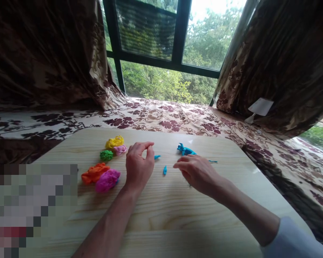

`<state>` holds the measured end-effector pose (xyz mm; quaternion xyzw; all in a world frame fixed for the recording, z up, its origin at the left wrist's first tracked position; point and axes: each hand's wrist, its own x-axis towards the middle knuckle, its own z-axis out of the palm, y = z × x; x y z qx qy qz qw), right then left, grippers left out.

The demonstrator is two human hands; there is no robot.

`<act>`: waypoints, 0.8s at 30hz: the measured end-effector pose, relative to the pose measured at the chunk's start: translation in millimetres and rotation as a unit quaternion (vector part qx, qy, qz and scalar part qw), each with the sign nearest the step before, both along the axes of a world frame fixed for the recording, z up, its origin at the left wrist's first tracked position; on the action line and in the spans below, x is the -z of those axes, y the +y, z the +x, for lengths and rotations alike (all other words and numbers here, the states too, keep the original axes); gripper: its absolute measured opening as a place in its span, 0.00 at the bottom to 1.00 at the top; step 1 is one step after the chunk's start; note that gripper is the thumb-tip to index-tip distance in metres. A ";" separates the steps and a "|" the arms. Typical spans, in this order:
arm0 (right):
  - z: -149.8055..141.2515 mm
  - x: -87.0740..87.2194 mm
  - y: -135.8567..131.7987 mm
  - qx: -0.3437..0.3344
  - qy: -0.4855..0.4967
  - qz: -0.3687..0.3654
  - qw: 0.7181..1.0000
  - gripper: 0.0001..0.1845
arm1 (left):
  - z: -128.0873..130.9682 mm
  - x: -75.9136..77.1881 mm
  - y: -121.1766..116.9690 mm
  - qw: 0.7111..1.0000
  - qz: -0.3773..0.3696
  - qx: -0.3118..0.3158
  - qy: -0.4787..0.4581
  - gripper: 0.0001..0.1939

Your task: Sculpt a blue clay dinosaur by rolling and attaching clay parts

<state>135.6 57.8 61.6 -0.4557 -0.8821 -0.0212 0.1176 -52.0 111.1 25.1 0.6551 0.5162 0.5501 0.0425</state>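
Note:
My left hand is above the table, its thumb and index fingertips brought together in a pinch; whatever may be between them is too small to make out. A small blue pointed piece lies beside the thumb. My right hand hovers opposite, index finger stretched out to the left, nothing visible in it. Between the hands rests a little blue spindle-shaped piece. Just behind my right hand is a larger twisted blue piece, partly hidden by it. A thin blue strip lies to its right.
Crumpled, soft-looking lumps sit on the wooden table at left: yellow, pale pink, green, orange and magenta. Beyond are a flower-patterned cloth, a white lamp, curtains and a window. The lower left is pixelated.

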 end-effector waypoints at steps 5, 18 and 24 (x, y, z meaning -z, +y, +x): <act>-31.2 9.7 26.8 -0.055 -0.026 -0.016 0.998 0.08 | 0.9 0.8 -2.0 1.000 -0.011 0.006 0.014 0.10; 20.3 15.1 -2.6 0.015 0.293 -0.026 0.956 0.08 | 28.8 -13.5 -28.9 0.889 -0.286 0.357 -0.035 0.14; 21.0 19.7 -7.0 -0.001 0.311 -0.026 0.950 0.08 | 35.1 -11.4 -28.9 0.852 -0.349 0.377 -0.103 0.13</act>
